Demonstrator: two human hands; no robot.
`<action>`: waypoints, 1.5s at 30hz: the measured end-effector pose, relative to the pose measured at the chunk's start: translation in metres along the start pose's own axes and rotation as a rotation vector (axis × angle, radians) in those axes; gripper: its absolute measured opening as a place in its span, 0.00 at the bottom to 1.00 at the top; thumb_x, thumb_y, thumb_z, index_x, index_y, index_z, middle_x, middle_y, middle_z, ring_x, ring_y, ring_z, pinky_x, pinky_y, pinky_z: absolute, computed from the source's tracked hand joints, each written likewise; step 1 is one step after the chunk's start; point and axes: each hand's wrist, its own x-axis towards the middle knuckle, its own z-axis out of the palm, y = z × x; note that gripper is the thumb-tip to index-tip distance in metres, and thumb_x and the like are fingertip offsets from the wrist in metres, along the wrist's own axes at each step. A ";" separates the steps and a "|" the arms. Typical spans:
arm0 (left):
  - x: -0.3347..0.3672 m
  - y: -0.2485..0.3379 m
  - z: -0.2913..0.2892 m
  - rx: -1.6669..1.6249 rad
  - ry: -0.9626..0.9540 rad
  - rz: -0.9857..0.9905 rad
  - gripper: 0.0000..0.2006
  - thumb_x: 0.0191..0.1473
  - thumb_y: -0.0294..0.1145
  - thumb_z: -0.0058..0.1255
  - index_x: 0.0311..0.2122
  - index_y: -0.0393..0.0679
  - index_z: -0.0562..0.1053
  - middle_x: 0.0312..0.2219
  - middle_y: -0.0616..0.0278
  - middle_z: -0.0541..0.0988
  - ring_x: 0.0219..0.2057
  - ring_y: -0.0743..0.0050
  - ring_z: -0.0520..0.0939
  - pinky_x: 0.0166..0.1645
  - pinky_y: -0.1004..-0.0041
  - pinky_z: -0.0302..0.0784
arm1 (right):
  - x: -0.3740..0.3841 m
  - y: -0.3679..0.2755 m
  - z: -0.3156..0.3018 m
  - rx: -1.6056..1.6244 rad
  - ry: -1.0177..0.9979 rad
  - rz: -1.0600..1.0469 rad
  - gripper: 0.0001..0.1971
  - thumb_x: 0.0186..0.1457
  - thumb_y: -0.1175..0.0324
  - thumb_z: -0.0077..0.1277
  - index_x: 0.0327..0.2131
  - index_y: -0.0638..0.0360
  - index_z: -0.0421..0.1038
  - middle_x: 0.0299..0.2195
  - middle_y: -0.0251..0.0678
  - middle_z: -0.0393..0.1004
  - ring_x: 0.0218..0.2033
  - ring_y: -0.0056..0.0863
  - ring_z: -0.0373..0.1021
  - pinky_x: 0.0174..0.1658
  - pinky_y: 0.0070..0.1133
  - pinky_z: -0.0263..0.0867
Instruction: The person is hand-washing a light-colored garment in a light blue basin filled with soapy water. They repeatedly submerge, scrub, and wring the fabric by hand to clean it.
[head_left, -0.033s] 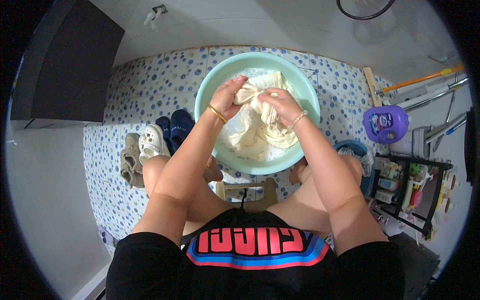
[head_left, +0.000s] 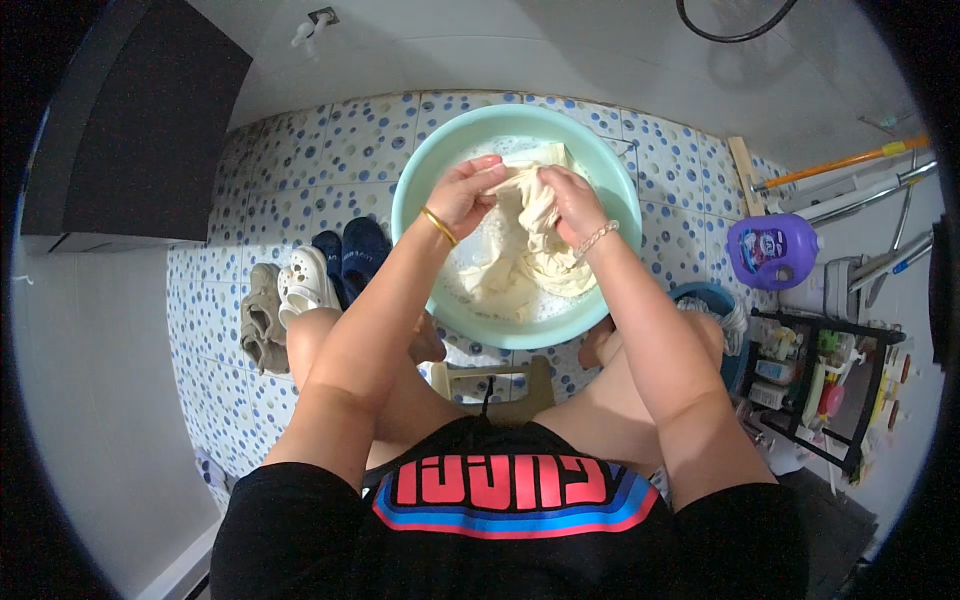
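Note:
A cream-coloured cloth garment point(head_left: 525, 262) lies partly in cloudy, sudsy water inside a wide pale-green basin point(head_left: 408, 190). Over the water, my left hand point(head_left: 466, 196) pinches one part of the fabric between thumb and fingers. My right hand point(head_left: 574, 207) grips a bunched fold beside it. A short stretch of cloth spans the gap between the two hands, and the rest hangs down in folds into the basin. What kind of garment it is, I cannot tell.
Several shoes, including white clogs point(head_left: 306, 280) and dark blue slippers point(head_left: 362, 258), stand left of the basin. At the right are a purple detergent jug point(head_left: 772, 250), a blue bucket point(head_left: 708, 292) holding cloth, and a black rack point(head_left: 815, 322). A beige stool point(head_left: 500, 400) is below me.
My hands have moved a little apart, and the bunched cloth between them is now drawn out. My right fingers have shifted back from the left hand.

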 end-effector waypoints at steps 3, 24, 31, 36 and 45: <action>0.000 -0.014 -0.002 0.013 0.118 -0.125 0.07 0.48 0.26 0.45 0.34 0.39 0.65 0.25 0.65 0.71 0.23 0.83 0.69 0.26 0.86 0.61 | 0.003 0.007 0.012 -0.150 0.127 -0.195 0.07 0.45 0.74 0.44 0.30 0.65 0.63 0.26 0.34 0.66 0.28 0.19 0.64 0.29 0.15 0.62; 0.001 -0.043 0.032 -0.211 0.360 -0.288 0.16 0.52 0.47 0.37 0.30 0.44 0.67 0.23 0.64 0.72 0.24 0.69 0.72 0.29 0.70 0.66 | -0.002 0.015 0.023 -1.286 0.321 -0.666 0.14 0.49 0.63 0.39 0.20 0.65 0.67 0.15 0.45 0.67 0.17 0.43 0.64 0.26 0.30 0.61; -0.014 -0.007 0.035 0.236 0.179 -0.253 0.18 0.43 0.50 0.49 0.28 0.44 0.68 0.15 0.74 0.67 0.16 0.86 0.67 0.17 0.84 0.55 | 0.010 -0.008 -0.012 -0.517 0.280 -0.223 0.12 0.48 0.67 0.42 0.20 0.65 0.67 0.14 0.31 0.67 0.15 0.18 0.61 0.20 0.18 0.57; -0.015 0.003 0.011 0.399 -0.100 -0.166 0.07 0.41 0.28 0.52 0.26 0.42 0.68 0.14 0.73 0.66 0.13 0.88 0.63 0.16 0.85 0.54 | -0.003 -0.022 -0.023 -0.304 0.193 -0.122 0.10 0.51 0.65 0.43 0.26 0.64 0.68 0.19 0.29 0.67 0.17 0.15 0.62 0.22 0.15 0.60; -0.026 0.026 0.019 -0.326 0.086 0.009 0.09 0.48 0.34 0.45 0.34 0.43 0.67 0.31 0.62 0.72 0.35 0.71 0.73 0.44 0.68 0.67 | -0.038 -0.043 -0.015 -0.707 -0.455 -0.021 0.15 0.41 0.62 0.56 0.28 0.63 0.68 0.19 0.28 0.66 0.20 0.12 0.60 0.24 0.11 0.58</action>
